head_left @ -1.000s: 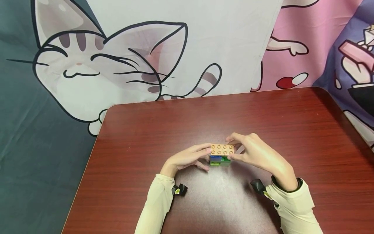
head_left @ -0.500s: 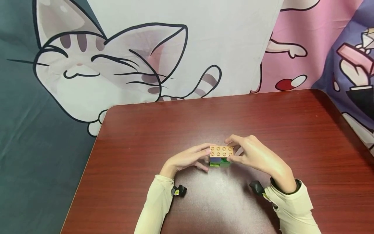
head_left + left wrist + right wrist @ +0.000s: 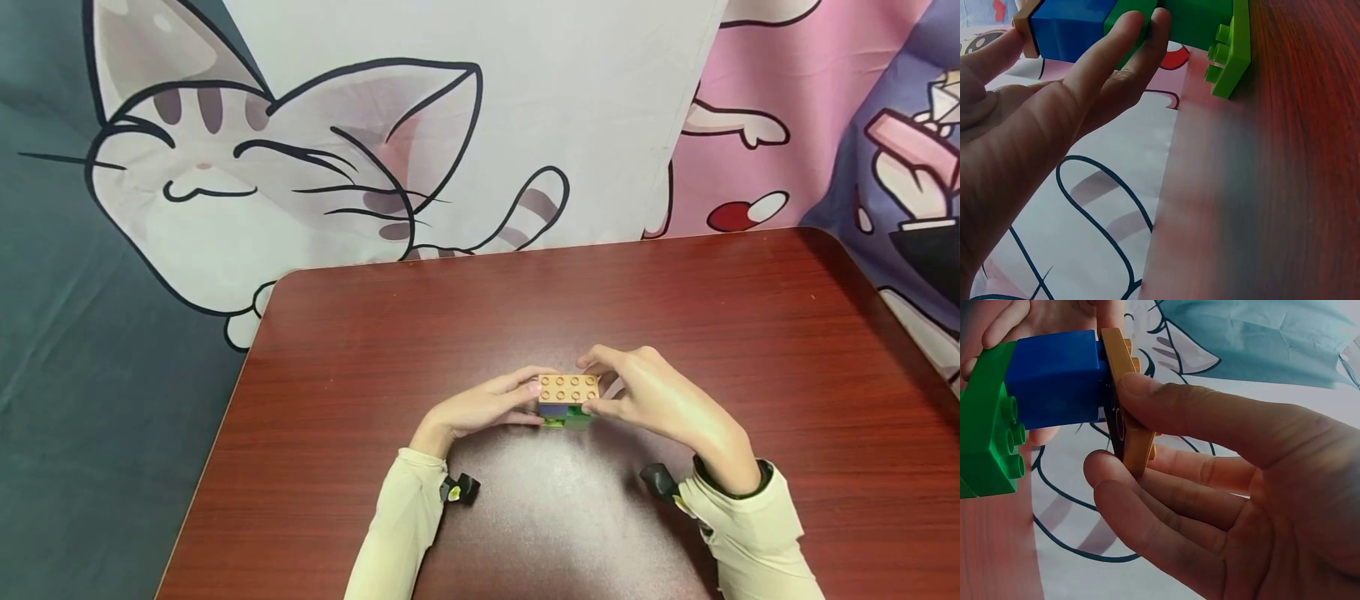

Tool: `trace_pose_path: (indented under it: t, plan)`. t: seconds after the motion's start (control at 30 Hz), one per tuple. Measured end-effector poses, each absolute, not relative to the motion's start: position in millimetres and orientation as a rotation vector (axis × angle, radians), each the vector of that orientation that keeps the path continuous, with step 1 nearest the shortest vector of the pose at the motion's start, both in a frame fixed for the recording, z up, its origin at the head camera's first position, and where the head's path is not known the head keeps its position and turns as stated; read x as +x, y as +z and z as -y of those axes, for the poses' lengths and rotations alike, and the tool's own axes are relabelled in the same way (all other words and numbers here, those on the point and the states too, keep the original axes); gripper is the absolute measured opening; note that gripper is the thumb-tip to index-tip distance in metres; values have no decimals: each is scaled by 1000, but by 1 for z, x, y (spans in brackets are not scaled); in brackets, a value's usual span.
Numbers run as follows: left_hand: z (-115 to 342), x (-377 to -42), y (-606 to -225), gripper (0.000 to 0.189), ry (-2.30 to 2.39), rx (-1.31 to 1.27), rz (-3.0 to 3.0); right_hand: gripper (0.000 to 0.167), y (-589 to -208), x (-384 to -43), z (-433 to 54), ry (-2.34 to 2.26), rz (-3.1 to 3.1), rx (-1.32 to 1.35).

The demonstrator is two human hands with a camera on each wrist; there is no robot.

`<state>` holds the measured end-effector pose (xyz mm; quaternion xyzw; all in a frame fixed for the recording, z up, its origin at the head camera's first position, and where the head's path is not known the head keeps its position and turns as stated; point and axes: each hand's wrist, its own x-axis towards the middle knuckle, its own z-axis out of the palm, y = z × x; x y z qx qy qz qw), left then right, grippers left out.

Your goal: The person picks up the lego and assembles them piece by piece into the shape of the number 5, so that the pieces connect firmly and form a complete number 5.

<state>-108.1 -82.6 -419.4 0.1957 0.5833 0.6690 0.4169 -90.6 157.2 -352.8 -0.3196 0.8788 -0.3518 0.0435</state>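
Observation:
A small stack of toy building bricks stands on the table before me. A tan brick plate tops it, over a blue brick, a green brick and a lime-green plate at the bottom. My right hand pinches the tan plate's overhanging right end between thumb and fingers. In the right wrist view, a narrow gap with blue studs shows between tan plate and blue brick. My left hand holds the stack from the left, one fingertip at the tan plate and others against the green brick.
The reddish-brown table spreads around the stack. A cloth backdrop with cartoon cat drawings hangs behind its far edge. Black wrist cameras sit on both sleeves.
The left hand's lowest finger has moved right and up against the lower part of the stack. The right hand keeps its pinch on the tan plate, nearly still.

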Motion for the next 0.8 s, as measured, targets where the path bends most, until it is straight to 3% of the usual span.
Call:
trace_pose_path:
  t: [0.37, 0.8]
  plan:
    - [81, -106, -411, 49, 1649, 485, -1480, 22, -352, -93, -159, -1070, -2674, -1026]
    - [80, -97, -404, 55, 1629, 478, -1590, 21, -351, -89, -156, -1005, -2739, -996]
